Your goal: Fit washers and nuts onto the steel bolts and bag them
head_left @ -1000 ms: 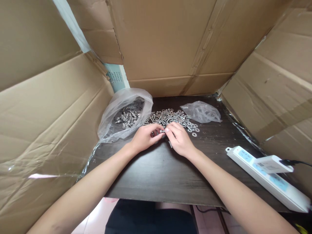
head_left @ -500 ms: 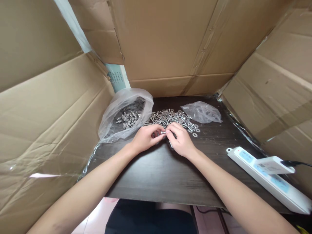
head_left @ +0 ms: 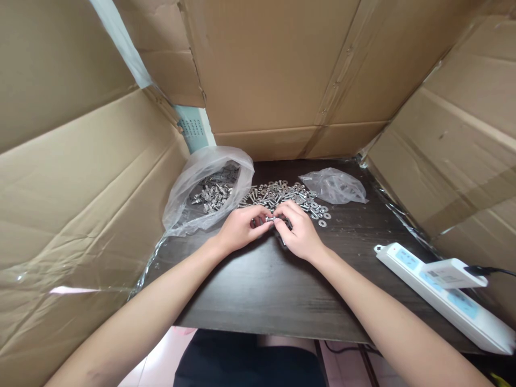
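Note:
Between my two hands is a small silvery bolt, lying roughly level. My left hand pinches its left end between thumb and fingers. From the other side, the fingertips of my right hand close on the shank. Part of another metal piece shows under my right palm; the rest of it is hidden. Just beyond my fingers lies a loose pile of bolts, nuts and washers. Whether a nut or washer sits on the held bolt is too small to tell.
A clear plastic bag with metal fasteners stands open at the left. Another clear bag lies back right. A white power strip with a plugged-in adapter is at right. Cardboard walls enclose the dark table.
My right thumb and fingertips have shifted slightly on the bolt, and a little more of its shank shows. My left hand stays where it was.

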`<state>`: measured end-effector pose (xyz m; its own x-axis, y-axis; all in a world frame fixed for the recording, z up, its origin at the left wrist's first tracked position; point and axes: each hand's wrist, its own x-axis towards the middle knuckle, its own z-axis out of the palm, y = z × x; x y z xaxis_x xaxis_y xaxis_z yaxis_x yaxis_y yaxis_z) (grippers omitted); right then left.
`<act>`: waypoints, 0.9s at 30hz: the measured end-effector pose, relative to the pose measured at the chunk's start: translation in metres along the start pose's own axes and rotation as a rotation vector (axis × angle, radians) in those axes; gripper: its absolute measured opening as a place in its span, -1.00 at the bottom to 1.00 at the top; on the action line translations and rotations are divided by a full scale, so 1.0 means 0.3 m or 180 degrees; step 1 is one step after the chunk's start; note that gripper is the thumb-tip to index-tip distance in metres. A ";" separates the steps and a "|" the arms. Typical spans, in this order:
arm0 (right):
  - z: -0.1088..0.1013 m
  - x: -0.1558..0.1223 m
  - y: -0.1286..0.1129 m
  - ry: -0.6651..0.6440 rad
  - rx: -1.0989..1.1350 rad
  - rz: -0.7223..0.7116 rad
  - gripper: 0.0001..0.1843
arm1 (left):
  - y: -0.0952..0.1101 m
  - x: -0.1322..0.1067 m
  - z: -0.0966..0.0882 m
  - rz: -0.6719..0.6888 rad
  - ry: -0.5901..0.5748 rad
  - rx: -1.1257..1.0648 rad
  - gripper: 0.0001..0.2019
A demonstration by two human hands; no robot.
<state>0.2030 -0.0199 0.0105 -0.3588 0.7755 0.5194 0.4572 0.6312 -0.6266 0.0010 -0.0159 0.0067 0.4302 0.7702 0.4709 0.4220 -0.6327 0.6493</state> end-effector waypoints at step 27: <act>0.010 0.003 0.009 -0.0127 0.0055 -0.0003 -0.73 | 0.005 0.000 0.002 -0.0006 -0.0039 -0.0046 -0.87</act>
<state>0.2014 -0.0175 0.0076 -0.3914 0.7747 0.4967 0.4429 0.6317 -0.6363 0.0023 -0.0167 0.0072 0.4393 0.7702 0.4624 0.4113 -0.6301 0.6587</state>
